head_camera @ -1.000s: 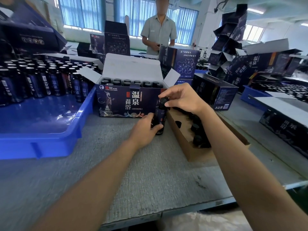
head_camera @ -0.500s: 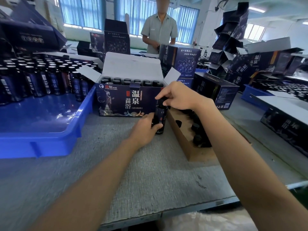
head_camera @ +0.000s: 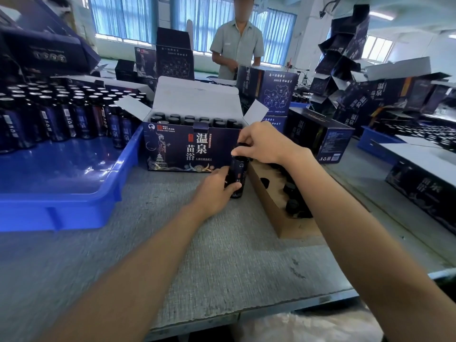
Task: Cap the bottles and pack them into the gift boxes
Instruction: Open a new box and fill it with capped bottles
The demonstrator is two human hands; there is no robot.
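Grey felt table [head_camera: 222, 255], left hand [head_camera: 214, 191] gripping upright bottle [head_camera: 238, 176], right hand [head_camera: 264, 143] pinching its cap [head_camera: 243, 145]

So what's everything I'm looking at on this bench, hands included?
Bottle: one, dark, upright on the grey table.
Cap: one, black, at that bottle's top.
Open gift box: one, dark blue, behind the bottle, capped bottles inside.
Tray: one, blue, left, holding many dark bottles.
Cardboard box: one, brown, right of the bottle, black caps inside.
Other gift boxes: many, dark blue, behind and right.
Person: one, grey shirt, far side.
Left hand: grips the bottle's body.
Right hand: pinches the cap.
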